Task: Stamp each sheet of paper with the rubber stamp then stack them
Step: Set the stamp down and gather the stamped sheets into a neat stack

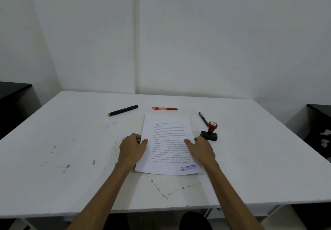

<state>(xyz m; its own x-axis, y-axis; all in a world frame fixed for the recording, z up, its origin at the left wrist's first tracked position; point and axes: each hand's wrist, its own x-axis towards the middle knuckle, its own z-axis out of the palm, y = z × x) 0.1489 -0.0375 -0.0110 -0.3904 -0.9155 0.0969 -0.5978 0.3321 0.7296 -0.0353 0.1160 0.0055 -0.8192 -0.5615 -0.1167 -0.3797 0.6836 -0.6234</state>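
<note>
The printed sheet of paper (pixel 168 143) lay flat near the middle of the white table (pixel 71 122), its long side running away from the person, and a purple "REJECTED" stamp mark (pixel 188 167) already showed in its near right corner. Whether it was one sheet or the top of a pile could not be told from this view. The left hand (pixel 132 148) gripped the left edge with the thumb laid over the page and the fingers curled at or under the margin; the right hand (pixel 201 149) held the right edge the same way. The hands were thus apart, one to each side, each closed on the paper, a hold that looked suited to squaring the sheet or lifting it level without bending it. The rubber stamp (pixel 210 132), with its red knob and black base, stood upright on the table just beside the right hand, free of any grip, probably set there to be within easy reach. Behind it lay a slim black pen (pixel 203 119), and further back a red pen (pixel 164 108) and a black marker with a yellow end (pixel 123 110), all clear of the page. With the mark made, the stacking of this sheet seemed the step in hand.
</note>
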